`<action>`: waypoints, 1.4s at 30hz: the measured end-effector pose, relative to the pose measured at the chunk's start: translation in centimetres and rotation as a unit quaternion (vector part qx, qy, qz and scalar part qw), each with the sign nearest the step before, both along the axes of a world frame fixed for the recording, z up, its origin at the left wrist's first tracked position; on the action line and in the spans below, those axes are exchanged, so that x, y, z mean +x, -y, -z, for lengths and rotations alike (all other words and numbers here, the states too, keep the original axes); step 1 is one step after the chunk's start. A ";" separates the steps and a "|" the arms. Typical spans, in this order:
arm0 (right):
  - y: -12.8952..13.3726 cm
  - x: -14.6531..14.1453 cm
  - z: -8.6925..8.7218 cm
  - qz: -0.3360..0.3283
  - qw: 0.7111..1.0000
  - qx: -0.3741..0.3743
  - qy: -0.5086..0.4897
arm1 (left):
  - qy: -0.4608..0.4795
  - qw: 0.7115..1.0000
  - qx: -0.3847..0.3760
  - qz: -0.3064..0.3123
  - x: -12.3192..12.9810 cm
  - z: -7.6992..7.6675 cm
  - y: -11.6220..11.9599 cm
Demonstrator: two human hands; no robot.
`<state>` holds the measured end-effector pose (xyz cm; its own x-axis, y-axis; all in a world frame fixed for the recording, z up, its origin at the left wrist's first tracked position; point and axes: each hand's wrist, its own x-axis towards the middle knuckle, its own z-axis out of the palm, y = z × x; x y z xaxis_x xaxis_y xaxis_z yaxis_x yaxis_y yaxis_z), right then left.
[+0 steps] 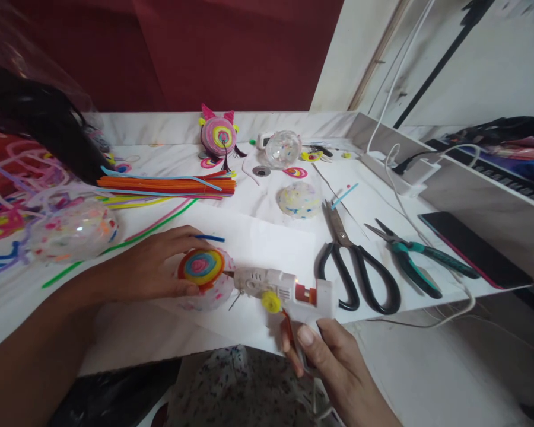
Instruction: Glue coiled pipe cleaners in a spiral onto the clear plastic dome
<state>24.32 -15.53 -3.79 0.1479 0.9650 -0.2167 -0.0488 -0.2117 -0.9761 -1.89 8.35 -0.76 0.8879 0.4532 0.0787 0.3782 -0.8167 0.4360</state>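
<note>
My right hand is wrapped round the handle of a white hot glue gun. Its nozzle points left and meets the edge of a coiled disc of pink, blue, yellow and orange pipe cleaner. That disc covers the top of a clear plastic ball with coloured specks. Fingers curled round the ball's left side, my left hand steadies it on the white paper. A short blue pipe cleaner piece lies by the left fingertips. A yellow coil shows against the gun's underside.
Black-handled scissors and green pliers lie to the right, near a phone. A pipe cleaner bundle lies at left. Behind are a pink decorated ball and speckled clear domes. White cables run along the right ledge.
</note>
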 end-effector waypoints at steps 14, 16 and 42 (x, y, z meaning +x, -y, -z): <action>-0.2 -0.3 -0.7 0.001 1.000 -0.012 0.000 | 0.019 0.999 0.009 0.029 -0.4 -0.3 -0.3; -0.2 -0.3 -0.7 0.002 1.000 -0.017 0.002 | 0.018 0.999 0.011 0.032 -0.4 -0.4 -0.3; -2.8 -0.1 0.3 -0.027 0.995 0.018 -0.099 | -0.034 0.999 0.007 -0.004 -0.5 -1.2 -0.4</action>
<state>24.19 -12.71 -4.12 0.0534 0.9781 -0.2013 -0.2303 -0.1841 -0.9555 -2.42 8.75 0.42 0.8882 0.4589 0.0241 0.4128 -0.8197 0.3972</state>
